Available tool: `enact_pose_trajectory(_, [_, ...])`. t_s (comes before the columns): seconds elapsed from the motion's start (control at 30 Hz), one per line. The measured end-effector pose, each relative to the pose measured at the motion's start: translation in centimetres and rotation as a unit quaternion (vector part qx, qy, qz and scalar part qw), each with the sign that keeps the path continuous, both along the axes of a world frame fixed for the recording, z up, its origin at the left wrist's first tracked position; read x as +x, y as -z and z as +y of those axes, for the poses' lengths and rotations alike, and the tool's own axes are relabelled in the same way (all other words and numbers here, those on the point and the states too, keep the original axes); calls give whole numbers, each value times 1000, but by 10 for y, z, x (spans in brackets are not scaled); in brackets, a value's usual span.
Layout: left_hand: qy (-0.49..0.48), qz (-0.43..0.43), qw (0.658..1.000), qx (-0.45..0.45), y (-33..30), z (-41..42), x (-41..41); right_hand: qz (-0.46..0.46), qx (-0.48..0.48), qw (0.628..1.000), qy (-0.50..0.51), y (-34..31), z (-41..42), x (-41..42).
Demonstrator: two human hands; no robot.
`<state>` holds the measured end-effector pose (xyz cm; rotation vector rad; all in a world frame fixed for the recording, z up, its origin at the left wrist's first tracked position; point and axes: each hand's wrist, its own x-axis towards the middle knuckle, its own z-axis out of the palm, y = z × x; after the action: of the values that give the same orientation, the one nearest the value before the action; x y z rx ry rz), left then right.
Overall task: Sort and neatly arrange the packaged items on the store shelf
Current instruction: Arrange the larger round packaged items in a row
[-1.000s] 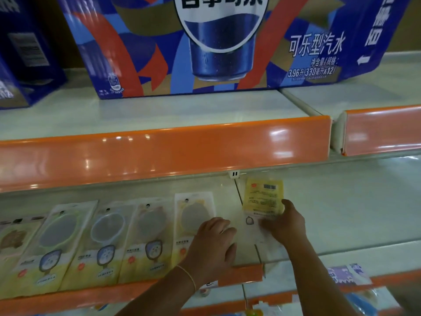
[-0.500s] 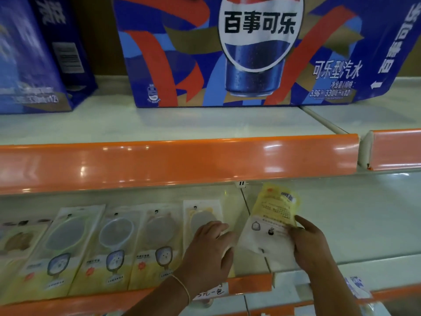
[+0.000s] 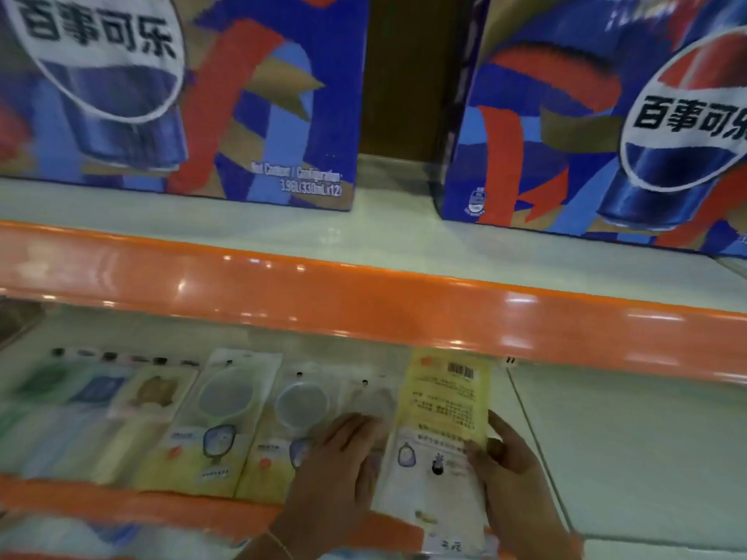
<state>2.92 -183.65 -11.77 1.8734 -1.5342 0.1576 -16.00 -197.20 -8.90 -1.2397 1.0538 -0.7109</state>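
Note:
A row of flat clear packets with round items and yellow cards (image 3: 220, 422) lies on the lower shelf (image 3: 630, 446). At the row's right end a packet lies back side up, yellow with a barcode (image 3: 442, 414). My right hand (image 3: 511, 474) grips its right edge. My left hand (image 3: 339, 466) rests flat on the packets just left of it, partly covering one. The picture is blurred at the left.
An orange price rail (image 3: 364, 305) fronts the upper shelf, which carries two big blue cola cartons (image 3: 242, 99) (image 3: 606, 123). Another orange rail (image 3: 121, 507) edges the lower shelf. A seam (image 3: 533, 438) divides the lower shelf; bare shelf lies right of it.
My right hand has carried the yellow-backed packet left and laid it at the end of the row, over the packet there. The camera has swung left and closer. My left hand stays on the packets.

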Motion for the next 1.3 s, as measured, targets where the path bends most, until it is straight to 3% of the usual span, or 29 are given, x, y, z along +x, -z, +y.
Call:
enact_pose_trajectory(0.17, [-26,-32,999,24,3,36,35,28,-28,994,-98,-7,39,44])
enact_pose_trajectory(0.37, [-33,-60,996,63,-6,66,72,-2,-10,995,-97,-7,75,90])
enact_pose_trajectory(0.53, [25,-94,995,-27,-5,83,95,0,-28,992,-124,1,98,109])
enact_pose_trajectory(0.7, [73,-178,974,-119,-13,85,113,-26,-21,996,-85,1,111,112])
enact_pose_trajectory(0.83, [98,-189,968,-132,-38,82,116,-32,-9,994,-102,-11,112,108])
enact_pose_trajectory(1.07, [126,-111,976,-141,-76,76,103,-89,13,987,-132,3,113,109])
enact_pose_trajectory(1.3, [83,88,993,-3,-85,73,96,-124,-63,982,-128,3,125,117])
